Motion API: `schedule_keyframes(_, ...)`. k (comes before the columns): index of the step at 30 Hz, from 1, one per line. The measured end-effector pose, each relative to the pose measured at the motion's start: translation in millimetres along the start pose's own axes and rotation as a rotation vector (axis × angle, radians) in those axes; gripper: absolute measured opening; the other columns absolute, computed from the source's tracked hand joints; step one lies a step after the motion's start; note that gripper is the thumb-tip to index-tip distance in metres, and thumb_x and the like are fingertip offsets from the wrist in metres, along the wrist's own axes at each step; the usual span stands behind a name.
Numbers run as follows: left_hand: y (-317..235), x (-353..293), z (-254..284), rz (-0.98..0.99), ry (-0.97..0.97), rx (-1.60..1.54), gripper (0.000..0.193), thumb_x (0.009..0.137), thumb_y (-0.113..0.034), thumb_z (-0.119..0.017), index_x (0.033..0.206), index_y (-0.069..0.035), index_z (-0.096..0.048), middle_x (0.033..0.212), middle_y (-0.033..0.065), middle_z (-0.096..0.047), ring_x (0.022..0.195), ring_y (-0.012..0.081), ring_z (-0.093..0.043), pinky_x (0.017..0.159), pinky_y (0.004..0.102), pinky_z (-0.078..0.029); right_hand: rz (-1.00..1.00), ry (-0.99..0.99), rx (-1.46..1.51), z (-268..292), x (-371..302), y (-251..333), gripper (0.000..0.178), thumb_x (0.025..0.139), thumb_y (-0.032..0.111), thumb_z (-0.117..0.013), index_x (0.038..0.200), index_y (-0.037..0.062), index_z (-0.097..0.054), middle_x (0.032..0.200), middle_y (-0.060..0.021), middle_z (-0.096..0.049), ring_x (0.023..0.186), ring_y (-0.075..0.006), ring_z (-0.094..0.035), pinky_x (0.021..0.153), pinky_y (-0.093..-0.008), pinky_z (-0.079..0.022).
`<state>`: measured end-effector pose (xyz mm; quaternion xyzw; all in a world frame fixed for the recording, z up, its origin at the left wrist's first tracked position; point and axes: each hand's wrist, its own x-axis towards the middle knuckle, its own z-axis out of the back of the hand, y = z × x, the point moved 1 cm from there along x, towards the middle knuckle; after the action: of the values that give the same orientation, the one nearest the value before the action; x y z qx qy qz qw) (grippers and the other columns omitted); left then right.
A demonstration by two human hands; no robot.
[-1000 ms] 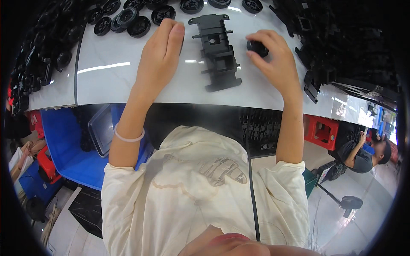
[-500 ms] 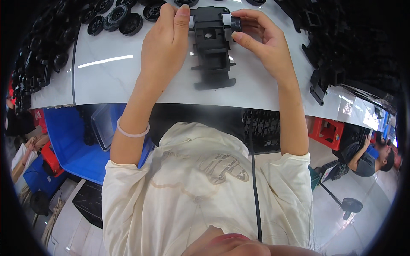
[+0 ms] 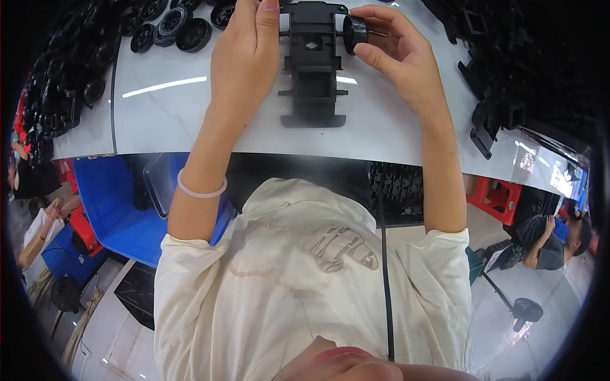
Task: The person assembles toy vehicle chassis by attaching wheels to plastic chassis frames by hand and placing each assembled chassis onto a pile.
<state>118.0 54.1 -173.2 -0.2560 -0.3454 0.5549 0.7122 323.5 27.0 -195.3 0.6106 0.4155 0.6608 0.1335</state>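
Note:
A black plastic toy-car chassis (image 3: pixel 312 70) lies lengthwise on the white table (image 3: pixel 381 127). My left hand (image 3: pixel 244 57) rests against its left side near the far end, fingers steadying it. In my right hand (image 3: pixel 397 54) a small black wheel (image 3: pixel 354 28) is pinched between thumb and fingers, and it sits against the chassis's right side at the far axle.
Several loose black wheels (image 3: pixel 171 25) lie at the table's far left. Piles of black plastic parts sit at the left edge (image 3: pixel 63 95) and the far right (image 3: pixel 502 89). A blue bin (image 3: pixel 121 203) stands below the table. Another person (image 3: pixel 546 235) sits at the lower right.
My right hand carried the wheel from the table to the chassis's right axle. My left hand moved onto the chassis's left side.

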Motion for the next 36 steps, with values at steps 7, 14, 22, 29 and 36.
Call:
schedule_keyframes(7, 8, 4, -1, -0.028, 0.07, -0.076, 0.048, 0.102, -0.047, -0.027, 0.103, -0.004, -0.048, 0.085, 0.0128, -0.053, 0.079, 0.0252, -0.049, 0.079, 0.0315, -0.041, -0.623, -0.19, -0.408, -14, 2, 17, 0.044, 0.08, 0.009, -0.072, 0.121, 0.0038, -0.055, 0.116, -0.007, -0.06, 0.107, -0.0187, -0.058, 0.098, -0.0318, -0.044)
schedule_keyframes(14, 22, 1, -1, -0.03, 0.063, -0.201, 0.047, 0.103, -0.046, -0.025, 0.101, -0.005, -0.048, 0.092, 0.0032, -0.048, 0.085, 0.0149, -0.043, 0.082, 0.0261, -0.036, -0.571, -0.19, -0.465, -25, 2, 17, 0.041, 0.074, 0.005, -0.075, 0.113, 0.0062, -0.06, 0.104, -0.0073, -0.065, 0.097, -0.0172, -0.062, 0.087, -0.0298, -0.049)
schedule_keyframes(22, 40, 6, -5, -0.094, 0.05, -0.511, 0.05, 0.103, -0.047, -0.023, 0.099, -0.005, -0.049, 0.095, 0.0035, -0.052, 0.092, 0.0132, -0.049, 0.091, 0.025, -0.036, -0.534, -0.173, -0.432, -35, 4, 16, 0.038, 0.077, 0.004, -0.072, 0.113, 0.0029, -0.059, 0.107, -0.0057, -0.061, 0.098, -0.0158, -0.059, 0.088, -0.0284, -0.048)
schedule_keyframes(29, 33, 3, -10, -0.036, 0.06, -0.667, 0.053, 0.102, -0.049, -0.021, 0.099, -0.004, -0.05, 0.098, 0.0057, -0.055, 0.095, 0.0147, -0.052, 0.094, 0.0272, -0.036, -0.541, -0.243, -0.283, -37, 4, 20, 0.033, 0.077, 0.0, -0.071, 0.108, 0.0017, -0.059, 0.106, -0.0053, -0.06, 0.096, -0.0134, -0.059, 0.079, -0.0251, -0.052)
schedule_keyframes(36, 33, 2, -10, -0.054, 0.054, -0.62, 0.053, 0.102, -0.049, -0.021, 0.1, -0.004, -0.049, 0.097, 0.0056, -0.056, 0.094, 0.014, -0.051, 0.092, 0.0258, -0.038, -0.57, -0.249, -0.202, -35, 1, 23, 0.033, 0.077, 0.0, -0.071, 0.108, 0.0023, -0.058, 0.107, -0.0065, -0.06, 0.088, -0.0122, -0.062, 0.076, -0.0229, -0.053)
